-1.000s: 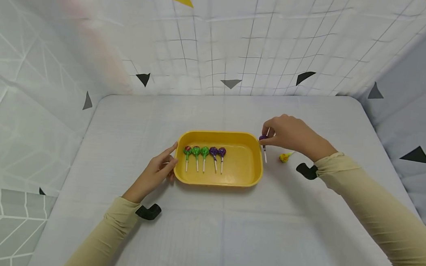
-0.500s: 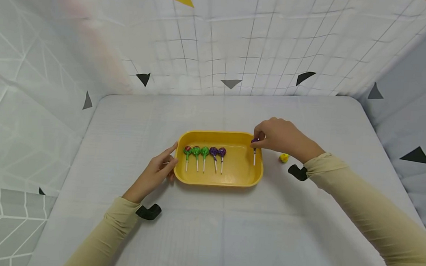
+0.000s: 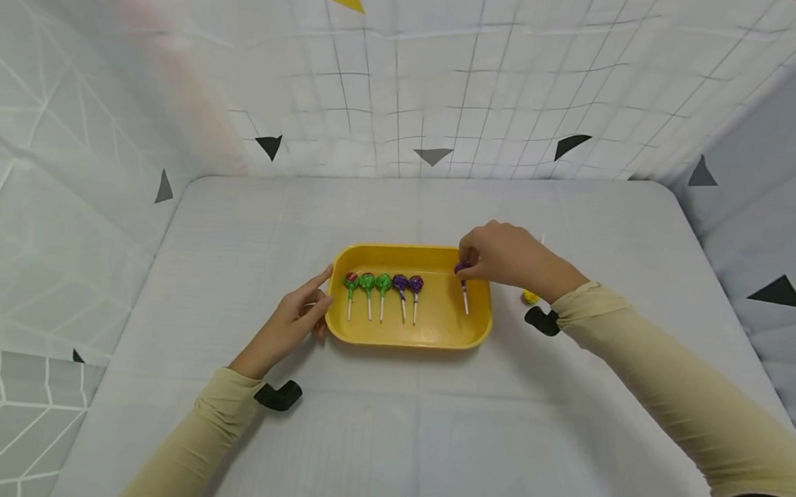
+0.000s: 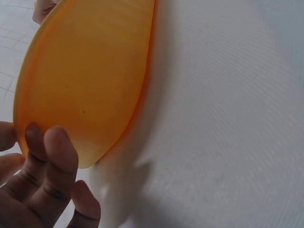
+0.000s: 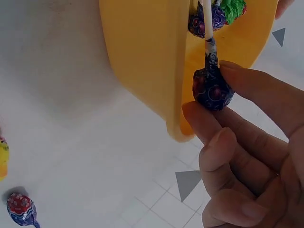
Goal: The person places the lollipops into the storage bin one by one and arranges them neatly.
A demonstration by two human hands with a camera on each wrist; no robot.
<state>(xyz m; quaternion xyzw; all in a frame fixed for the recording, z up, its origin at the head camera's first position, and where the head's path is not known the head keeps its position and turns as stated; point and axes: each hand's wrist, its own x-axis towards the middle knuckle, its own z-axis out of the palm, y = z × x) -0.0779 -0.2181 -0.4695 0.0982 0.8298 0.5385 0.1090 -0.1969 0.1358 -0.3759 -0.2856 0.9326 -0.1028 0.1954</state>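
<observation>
My right hand [image 3: 510,255] pinches a purple-wrapped lollipop [image 5: 213,90] by its head, between thumb and fingertips. It holds this lollipop over the right part of a yellow tray [image 3: 433,342], with the white stick pointing toward me. In the tray's left half, several lollipops lie side by side: green-wrapped lollipops [image 3: 367,281] at the left, then two purple-wrapped lollipops [image 3: 415,284]. My left hand [image 3: 291,318] rests against the tray's left end, its fingers [image 4: 61,147] touching the outer wall with a loose bend.
Right of the tray, a yellow lollipop [image 3: 530,297] lies on the white-covered table [image 3: 359,444], partly hidden by my right wrist. The right wrist view also shows a red-and-purple lollipop [image 5: 21,209] on the table. White fabric walls [image 3: 409,74] stand behind and at the sides.
My right hand has carried the purple lollipop leftward from outside the tray's right rim to over the tray. My left hand and the tray have stayed in place.
</observation>
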